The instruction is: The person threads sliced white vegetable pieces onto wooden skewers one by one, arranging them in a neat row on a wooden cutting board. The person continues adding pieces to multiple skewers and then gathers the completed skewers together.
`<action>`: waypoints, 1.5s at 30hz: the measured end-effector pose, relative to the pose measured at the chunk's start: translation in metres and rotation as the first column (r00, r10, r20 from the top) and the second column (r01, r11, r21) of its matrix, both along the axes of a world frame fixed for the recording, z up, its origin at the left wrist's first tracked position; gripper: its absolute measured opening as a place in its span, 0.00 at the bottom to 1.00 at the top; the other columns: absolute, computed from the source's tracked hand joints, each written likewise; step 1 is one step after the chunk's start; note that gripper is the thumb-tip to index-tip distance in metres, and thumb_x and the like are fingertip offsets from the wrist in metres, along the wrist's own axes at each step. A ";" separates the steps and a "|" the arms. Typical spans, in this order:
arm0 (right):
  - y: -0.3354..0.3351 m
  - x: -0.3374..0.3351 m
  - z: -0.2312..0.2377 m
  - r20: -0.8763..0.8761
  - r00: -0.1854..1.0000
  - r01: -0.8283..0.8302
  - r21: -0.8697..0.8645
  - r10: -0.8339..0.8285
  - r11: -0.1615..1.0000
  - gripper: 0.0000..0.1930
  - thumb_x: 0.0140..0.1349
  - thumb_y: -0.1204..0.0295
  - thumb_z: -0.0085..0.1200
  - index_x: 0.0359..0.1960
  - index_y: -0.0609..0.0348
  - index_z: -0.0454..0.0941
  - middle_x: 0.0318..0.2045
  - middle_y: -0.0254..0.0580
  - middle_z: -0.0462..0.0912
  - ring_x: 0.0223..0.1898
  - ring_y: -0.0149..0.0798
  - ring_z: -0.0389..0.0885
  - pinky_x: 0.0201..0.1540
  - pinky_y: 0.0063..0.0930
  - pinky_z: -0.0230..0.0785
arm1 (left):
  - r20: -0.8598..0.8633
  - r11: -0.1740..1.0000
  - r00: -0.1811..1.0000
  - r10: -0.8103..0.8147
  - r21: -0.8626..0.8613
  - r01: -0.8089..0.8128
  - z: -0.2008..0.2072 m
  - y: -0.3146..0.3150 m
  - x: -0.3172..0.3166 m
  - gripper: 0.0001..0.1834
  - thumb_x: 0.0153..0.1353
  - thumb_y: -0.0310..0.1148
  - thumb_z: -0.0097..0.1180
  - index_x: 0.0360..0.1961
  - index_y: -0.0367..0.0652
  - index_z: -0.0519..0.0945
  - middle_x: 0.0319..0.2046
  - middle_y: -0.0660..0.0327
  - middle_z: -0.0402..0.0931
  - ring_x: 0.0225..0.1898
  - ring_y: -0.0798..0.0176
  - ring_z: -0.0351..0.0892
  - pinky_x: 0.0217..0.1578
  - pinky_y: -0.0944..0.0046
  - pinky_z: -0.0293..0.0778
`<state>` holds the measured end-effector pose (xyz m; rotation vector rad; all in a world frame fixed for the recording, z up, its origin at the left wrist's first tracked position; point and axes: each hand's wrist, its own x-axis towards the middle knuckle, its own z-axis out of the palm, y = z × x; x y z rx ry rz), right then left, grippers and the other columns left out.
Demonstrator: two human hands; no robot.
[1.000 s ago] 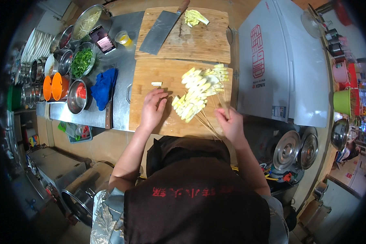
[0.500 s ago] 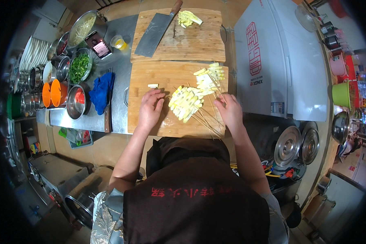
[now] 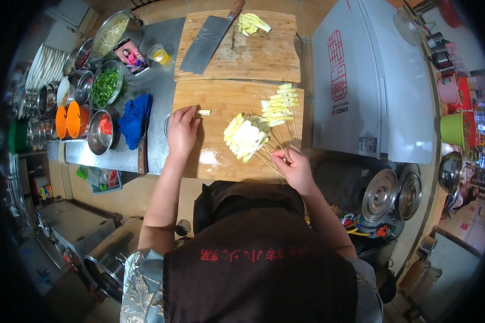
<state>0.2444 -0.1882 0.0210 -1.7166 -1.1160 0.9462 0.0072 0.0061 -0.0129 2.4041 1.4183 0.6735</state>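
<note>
My left hand [image 3: 182, 133] is at the left side of the near cutting board [image 3: 210, 145], its curved fingertips beside a small pale vegetable piece [image 3: 204, 112]. Thumb and fingers look apart, with nothing seen between them. Near the board's front right, my right hand [image 3: 294, 168] pinches the thin wooden stick of a skewer [image 3: 283, 152]. A pile of skewered pale yellow-green vegetable slices [image 3: 246, 137] lies at the middle right, its sticks pointing toward me. Beyond it are more skewered slices [image 3: 280, 105] in a row along the board's right side.
On the far board [image 3: 264, 59] lie a cleaver [image 3: 205, 46] and a cabbage leaf [image 3: 252, 24]. The steel counter at left holds a blue cloth [image 3: 134, 123], phone [image 3: 131, 56], cup [image 3: 159, 54], bowl of chopped greens [image 3: 106, 86] and steel bowl [image 3: 102, 132]. A white freezer [image 3: 355, 81] stands right.
My left hand has moved left and slightly away from me. The right hand has come down and inward, now pinching a stick. The slices at the far right lie more evenly in a row.
</note>
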 end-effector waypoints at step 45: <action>-0.002 0.003 -0.003 -0.233 0.954 0.167 -0.118 -0.191 0.979 0.07 0.57 0.78 0.55 0.37 0.65 0.78 0.29 0.31 0.78 0.29 0.20 0.72 0.33 0.13 0.64 | 0.527 0.292 0.359 0.770 -0.792 0.535 0.025 -0.019 0.019 0.13 0.62 0.36 0.51 0.44 0.41 0.74 0.36 0.61 0.78 0.38 0.69 0.77 0.39 0.72 0.72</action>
